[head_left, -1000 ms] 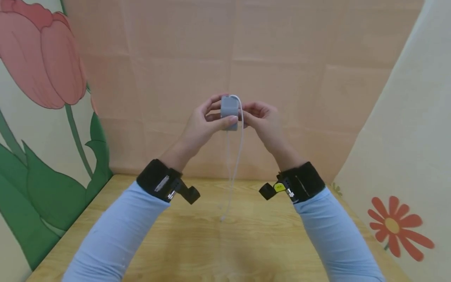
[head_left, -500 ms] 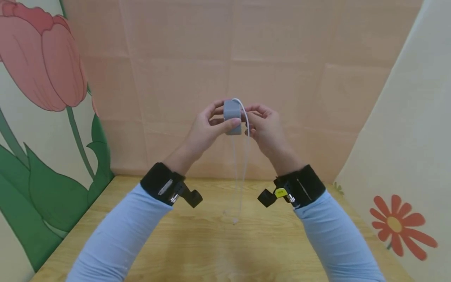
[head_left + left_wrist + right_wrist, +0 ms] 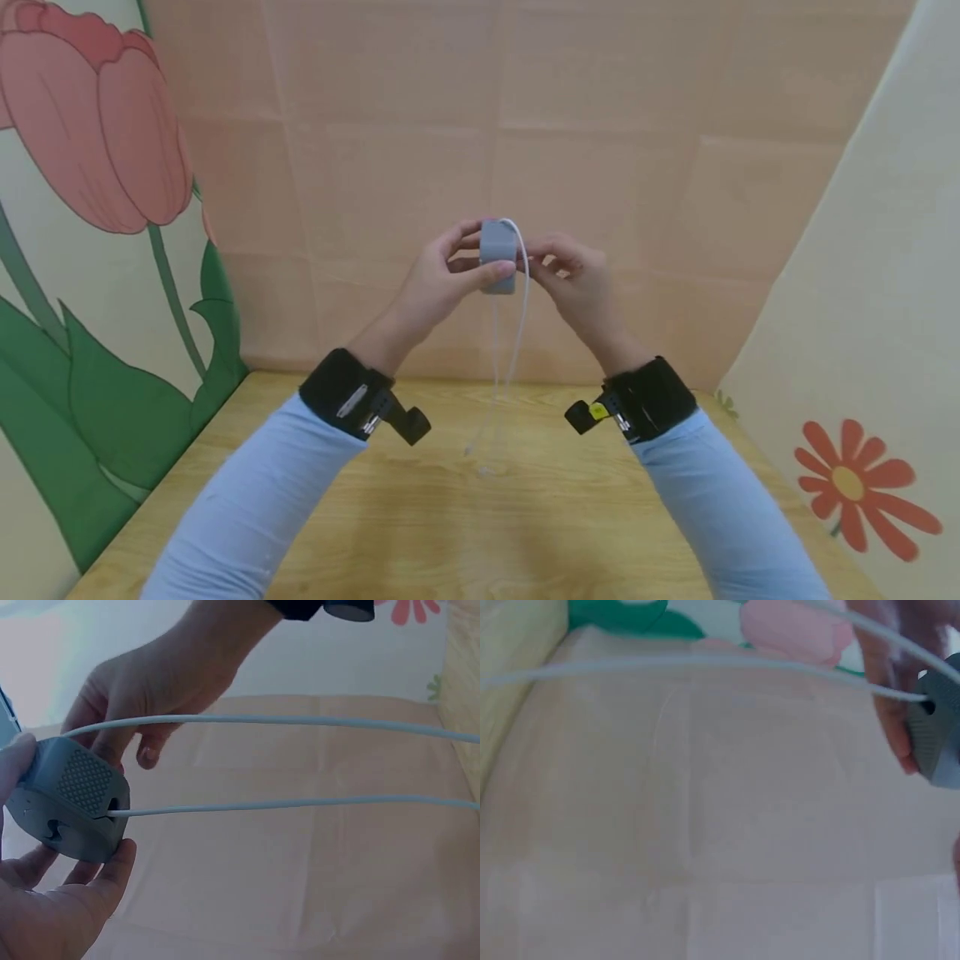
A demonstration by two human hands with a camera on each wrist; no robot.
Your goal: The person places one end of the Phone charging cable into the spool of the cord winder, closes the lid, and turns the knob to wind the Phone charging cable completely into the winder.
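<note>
Two hands (image 3: 442,279) on unlabelled grey cable winder (image 3: 497,254)

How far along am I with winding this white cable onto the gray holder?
Early, it seems. Done: one strand leaves a slot in the gray holder, another loops over its top. In hand: the left hand grips the holder, the right hand guides the white cable. Left: two long strands hang toward the table.

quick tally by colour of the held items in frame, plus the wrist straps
Grey: 1, the cable winder, gripped by the left hand.
White: 1, the cable, pinched by the right hand, both ends hanging toward the wooden table.
Black: 2, the wrist straps.
Total: 4.
</note>
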